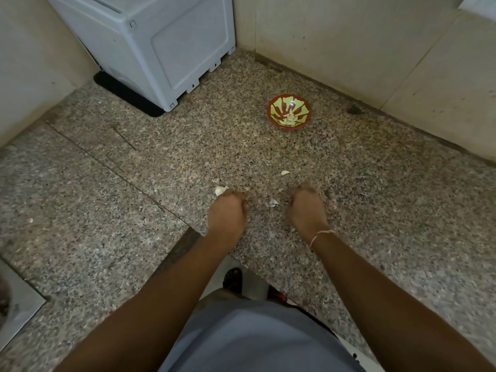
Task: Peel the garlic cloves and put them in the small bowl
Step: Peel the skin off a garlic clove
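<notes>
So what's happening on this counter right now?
A person is peeling garlic on a speckled granite counter. Both hands, left hand and right hand, hover with fingers curled; whether they hold anything is unclear. Papery skin lies between them, loose cloves nearby. The small bowl farther back already holds peeled cloves.

One small bowl (pixel 289 112), two loose garlic cloves (pixel 220 190) (pixel 285 172), one peel scrap (pixel 273 202), two hands (pixel 227 214) (pixel 307 210)

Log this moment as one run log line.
hands: left, right curled, contents unclear | garlic cloves on countertop | small bowl: peeled cloves inside
</notes>
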